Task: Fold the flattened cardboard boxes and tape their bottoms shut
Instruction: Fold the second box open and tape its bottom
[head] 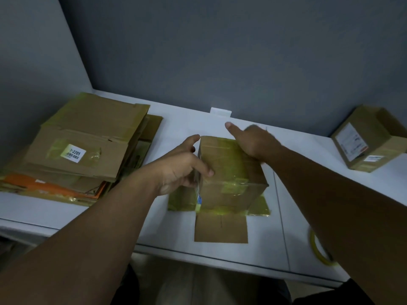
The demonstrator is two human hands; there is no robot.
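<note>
A small brown cardboard box (231, 172) stands upside down in the middle of the white table (297, 194), its bottom flaps crossed by yellowish tape and its top flaps splayed flat on the table. My left hand (182, 166) grips the box's left upper edge, thumb on top and fingers down the side. My right hand (253, 139) rests on the far right part of the taped face, thumb pointing left; its fingers are blurred. A stack of flattened boxes (83, 146) lies at the left.
A folded box (370, 137) with labels lies on its side at the far right by the grey wall. A roll of yellow tape (319, 249) lies near the table's front edge, partly hidden by my right forearm. A small white clip (221, 111) sits at the wall.
</note>
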